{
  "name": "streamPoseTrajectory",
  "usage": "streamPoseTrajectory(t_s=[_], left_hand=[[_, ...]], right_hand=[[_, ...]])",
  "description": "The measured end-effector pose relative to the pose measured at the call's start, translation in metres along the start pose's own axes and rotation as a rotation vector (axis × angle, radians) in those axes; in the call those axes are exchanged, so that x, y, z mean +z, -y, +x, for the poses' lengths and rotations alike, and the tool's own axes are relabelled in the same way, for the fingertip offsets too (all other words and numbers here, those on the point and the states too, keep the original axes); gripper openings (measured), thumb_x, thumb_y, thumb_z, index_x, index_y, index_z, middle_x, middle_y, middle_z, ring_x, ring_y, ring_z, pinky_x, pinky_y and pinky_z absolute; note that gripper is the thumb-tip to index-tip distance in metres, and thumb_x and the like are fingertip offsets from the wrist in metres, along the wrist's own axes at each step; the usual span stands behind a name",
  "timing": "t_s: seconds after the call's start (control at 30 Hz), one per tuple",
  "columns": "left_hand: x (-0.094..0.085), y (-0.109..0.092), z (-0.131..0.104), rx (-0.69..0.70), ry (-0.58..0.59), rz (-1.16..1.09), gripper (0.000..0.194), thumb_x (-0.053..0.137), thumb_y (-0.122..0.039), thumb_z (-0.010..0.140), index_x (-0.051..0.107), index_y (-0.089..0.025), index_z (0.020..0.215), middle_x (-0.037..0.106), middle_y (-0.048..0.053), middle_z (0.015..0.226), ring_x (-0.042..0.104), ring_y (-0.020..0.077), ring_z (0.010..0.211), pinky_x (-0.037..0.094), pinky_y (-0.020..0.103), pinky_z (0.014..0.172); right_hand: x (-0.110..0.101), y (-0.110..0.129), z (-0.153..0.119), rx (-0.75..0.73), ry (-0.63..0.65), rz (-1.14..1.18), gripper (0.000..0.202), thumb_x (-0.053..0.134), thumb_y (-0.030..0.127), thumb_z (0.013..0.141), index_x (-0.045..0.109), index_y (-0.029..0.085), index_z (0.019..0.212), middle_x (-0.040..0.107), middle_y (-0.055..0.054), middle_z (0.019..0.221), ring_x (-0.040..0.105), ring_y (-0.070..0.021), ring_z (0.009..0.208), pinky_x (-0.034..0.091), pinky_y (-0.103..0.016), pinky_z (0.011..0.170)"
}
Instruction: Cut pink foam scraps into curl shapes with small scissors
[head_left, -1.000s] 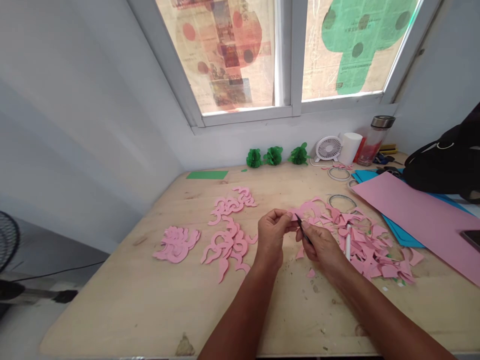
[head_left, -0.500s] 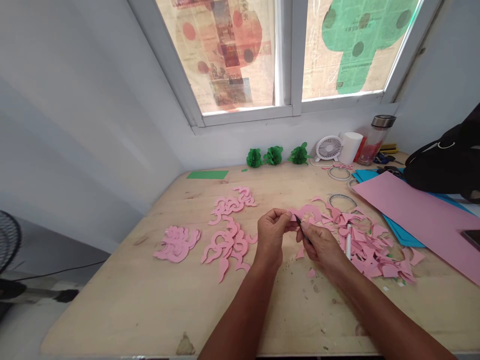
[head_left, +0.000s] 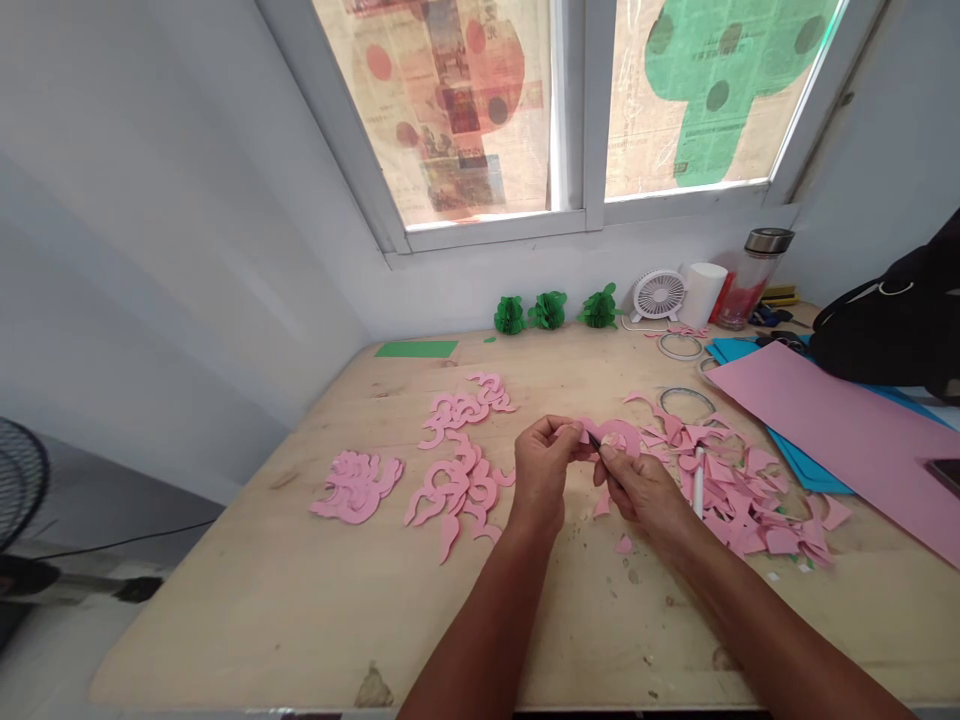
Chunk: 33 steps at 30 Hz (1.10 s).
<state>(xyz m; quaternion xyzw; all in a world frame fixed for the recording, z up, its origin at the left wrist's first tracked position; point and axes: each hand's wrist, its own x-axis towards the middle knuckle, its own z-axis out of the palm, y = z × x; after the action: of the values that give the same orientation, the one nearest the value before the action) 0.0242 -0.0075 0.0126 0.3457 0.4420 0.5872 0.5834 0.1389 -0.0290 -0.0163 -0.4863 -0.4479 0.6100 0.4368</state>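
Near the middle of the wooden table, my left hand (head_left: 547, 460) pinches a piece of pink paper (head_left: 619, 434) between thumb and fingers. My right hand (head_left: 637, 480) is closed on a small dark tool (head_left: 594, 441), whose tip meets the paper beside my left fingertips. The tool looks like small scissors, though my fingers cover most of it. Curly pink cutouts (head_left: 457, 485) lie left of my hands, with a stacked group of pink cutouts (head_left: 356, 487) farther left. Pink scraps (head_left: 739, 500) are heaped at the right.
Along the wall stand green paper ornaments (head_left: 548, 310), a small white fan (head_left: 658, 296), a white roll (head_left: 703, 294) and a glass bottle (head_left: 754, 280). Tape rings (head_left: 687, 403), a white pen (head_left: 698, 482), a pink sheet (head_left: 832, 430) and a black bag (head_left: 892, 325) are at right.
The pink paper between my hands has shifted and tilted slightly, and the dark tool's tip has turned a little. Both hands keep their hold in nearly the same place.
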Motion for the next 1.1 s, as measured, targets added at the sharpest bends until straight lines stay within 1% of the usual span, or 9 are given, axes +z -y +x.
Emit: streamPoseTrajectory(t_s=[0.2, 0.37, 0.43, 0.57, 0.63, 0.73, 0.83, 0.97, 1.1], left_hand=[[-0.001, 0.002, 0.003, 0.019, -0.01, 0.047, 0.013, 0.065, -0.024, 0.059, 0.058, -0.013, 0.061, 0.058, 0.002, 0.057, 0.056, 0.0112, 0.053, 0.046, 0.024, 0.058], [-0.003, 0.004, 0.003, 0.028, 0.011, 0.05, 0.013, 0.065, -0.024, 0.06, 0.059, -0.013, 0.062, 0.059, 0.002, 0.059, 0.056, 0.0113, 0.055, 0.046, 0.024, 0.059], [-0.003, 0.005, 0.003, 0.024, 0.001, 0.015, 0.014, 0.065, -0.025, 0.061, 0.059, -0.013, 0.062, 0.058, 0.001, 0.061, 0.055, 0.0104, 0.056, 0.046, 0.024, 0.06], [-0.005, 0.008, 0.006, -0.025, -0.064, -0.125, 0.016, 0.068, -0.026, 0.06, 0.057, -0.014, 0.062, 0.055, -0.002, 0.058, 0.051, 0.0072, 0.054, 0.043, 0.022, 0.059], [-0.005, 0.01, 0.007, -0.062, -0.06, -0.192, 0.018, 0.069, -0.026, 0.059, 0.057, -0.014, 0.063, 0.054, -0.003, 0.057, 0.05, 0.0064, 0.053, 0.042, 0.021, 0.058], [-0.004, 0.013, 0.008, -0.108, -0.022, -0.256, 0.019, 0.07, -0.026, 0.06, 0.057, -0.014, 0.066, 0.054, -0.003, 0.056, 0.05, 0.006, 0.052, 0.042, 0.021, 0.059], [-0.002, 0.016, 0.006, -0.145, -0.008, -0.286, 0.021, 0.072, -0.024, 0.058, 0.057, -0.013, 0.068, 0.058, -0.002, 0.06, 0.053, 0.007, 0.056, 0.043, 0.022, 0.062], [0.003, 0.02, 0.001, -0.183, 0.064, -0.262, 0.023, 0.073, -0.024, 0.057, 0.056, -0.013, 0.067, 0.061, 0.001, 0.064, 0.056, 0.0093, 0.06, 0.044, 0.025, 0.067], [0.008, 0.025, -0.003, -0.165, 0.125, -0.21, 0.021, 0.073, -0.024, 0.059, 0.056, -0.013, 0.066, 0.058, 0.001, 0.065, 0.055, 0.0094, 0.063, 0.044, 0.025, 0.068]], right_hand=[[-0.001, 0.0, 0.001, -0.024, -0.029, -0.077, 0.044, 0.049, 0.057, 0.076, 0.053, 0.016, 0.059, 0.026, 0.009, 0.036, 0.015, -0.0055, 0.034, 0.008, -0.023, 0.035], [-0.001, 0.001, 0.001, -0.014, -0.053, -0.091, 0.045, 0.049, 0.058, 0.075, 0.053, 0.016, 0.058, 0.026, 0.008, 0.036, 0.017, -0.0053, 0.034, 0.009, -0.022, 0.035], [0.0, 0.0, 0.001, -0.011, -0.049, -0.07, 0.044, 0.049, 0.057, 0.076, 0.054, 0.016, 0.06, 0.026, 0.008, 0.038, 0.017, -0.0053, 0.035, 0.009, -0.022, 0.035], [0.0, -0.001, 0.0, -0.012, 0.013, -0.004, 0.039, 0.049, 0.053, 0.078, 0.057, 0.016, 0.067, 0.028, 0.009, 0.041, 0.018, -0.0058, 0.036, 0.011, -0.021, 0.036], [0.0, -0.002, 0.0, -0.033, 0.013, 0.028, 0.038, 0.051, 0.052, 0.077, 0.056, 0.016, 0.067, 0.027, 0.009, 0.041, 0.017, -0.0059, 0.037, 0.011, -0.021, 0.037], [0.0, -0.002, 0.001, -0.049, -0.049, 0.063, 0.034, 0.057, 0.05, 0.074, 0.056, 0.016, 0.07, 0.026, 0.01, 0.043, 0.016, -0.0053, 0.037, 0.01, -0.021, 0.037], [0.0, 0.001, 0.002, -0.095, -0.172, 0.098, 0.03, 0.064, 0.045, 0.069, 0.056, 0.016, 0.071, 0.03, 0.009, 0.046, 0.02, -0.005, 0.038, 0.013, -0.021, 0.037], [-0.001, 0.006, 0.004, -0.17, -0.304, 0.141, 0.03, 0.069, 0.042, 0.063, 0.058, 0.015, 0.072, 0.04, 0.006, 0.05, 0.028, -0.0062, 0.041, 0.019, -0.021, 0.039], [-0.004, 0.005, 0.006, -0.164, -0.371, 0.142, 0.033, 0.07, 0.042, 0.06, 0.058, 0.015, 0.074, 0.04, 0.008, 0.048, 0.027, -0.0063, 0.039, 0.018, -0.022, 0.039]])
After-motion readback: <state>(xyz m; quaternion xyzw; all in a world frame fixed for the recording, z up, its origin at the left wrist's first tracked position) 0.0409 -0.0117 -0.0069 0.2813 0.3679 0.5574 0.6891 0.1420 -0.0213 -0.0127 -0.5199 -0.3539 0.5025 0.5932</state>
